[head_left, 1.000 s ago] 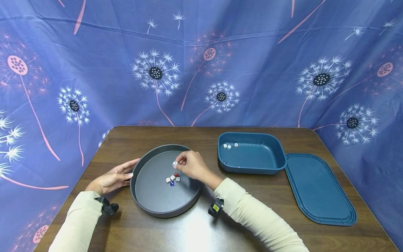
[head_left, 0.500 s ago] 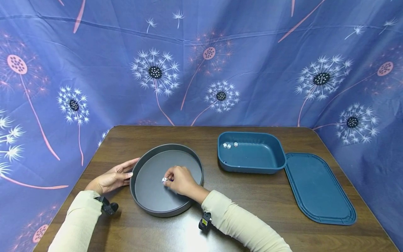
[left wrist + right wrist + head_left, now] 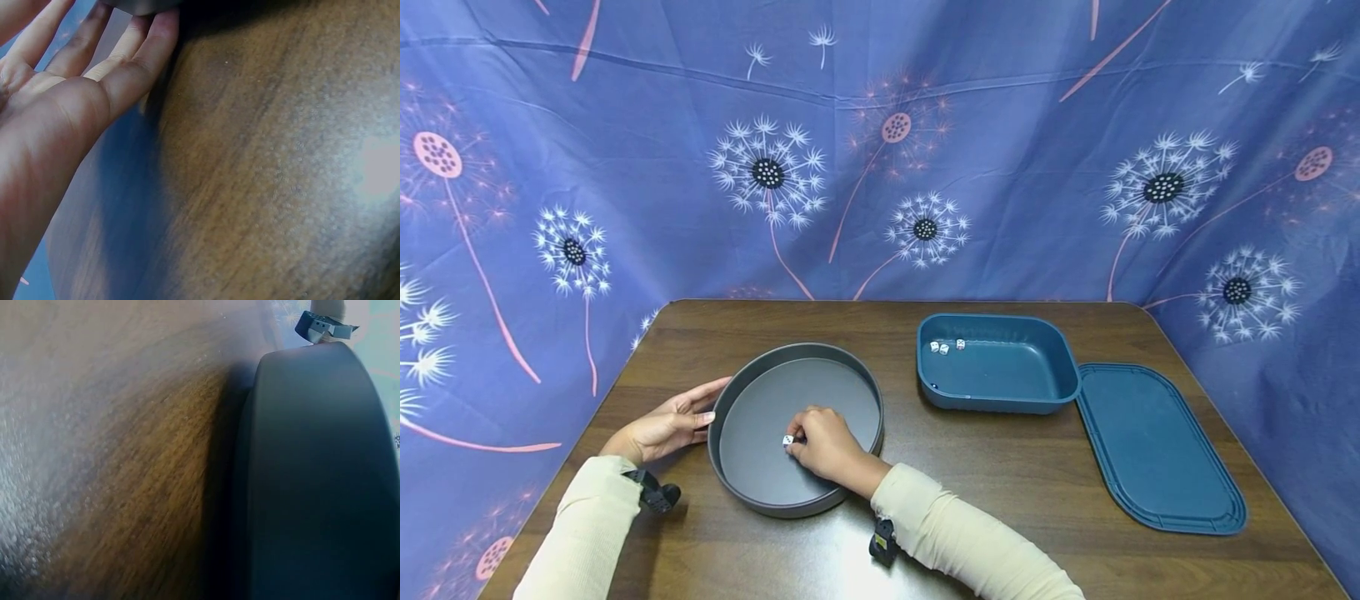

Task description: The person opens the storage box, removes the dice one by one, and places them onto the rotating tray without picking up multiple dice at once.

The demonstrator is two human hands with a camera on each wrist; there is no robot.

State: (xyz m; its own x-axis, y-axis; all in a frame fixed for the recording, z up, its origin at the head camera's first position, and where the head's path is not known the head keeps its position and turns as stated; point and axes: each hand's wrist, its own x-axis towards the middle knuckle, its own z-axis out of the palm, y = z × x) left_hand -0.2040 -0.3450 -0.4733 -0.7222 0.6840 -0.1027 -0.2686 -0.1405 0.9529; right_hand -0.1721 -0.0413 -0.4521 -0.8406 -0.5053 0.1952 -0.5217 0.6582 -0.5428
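Observation:
My right hand (image 3: 827, 446) is down inside the round dark grey pan (image 3: 752, 492), left of the dark wood table's middle. Thumb and forefinger pinch a white die (image 3: 787, 441) low over the pan's floor. Any other dice beneath that hand are hidden by it. Against the pan's left outer side rests my left hand (image 3: 670, 423), its fingers extended and thumb at the rim. The left wrist view has this hand (image 3: 69, 100) with fingertips at the pan's edge (image 3: 140, 7). Only the pan's outer wall (image 3: 319, 469) fills the right wrist view, without the hand.
A blue rectangular tub (image 3: 1000, 404) stands at the back right, holding three white dice (image 3: 943, 348) and a small dark blue die (image 3: 934, 386) near its front left corner. Its flat blue lid (image 3: 1161, 450) lies to the right. A patterned blue cloth (image 3: 880, 150) hangs behind the table.
My right hand has moved left and toward me within the pan, lowering the white die. The loose dice seen on the pan's floor are now covered. My left hand has stayed put.

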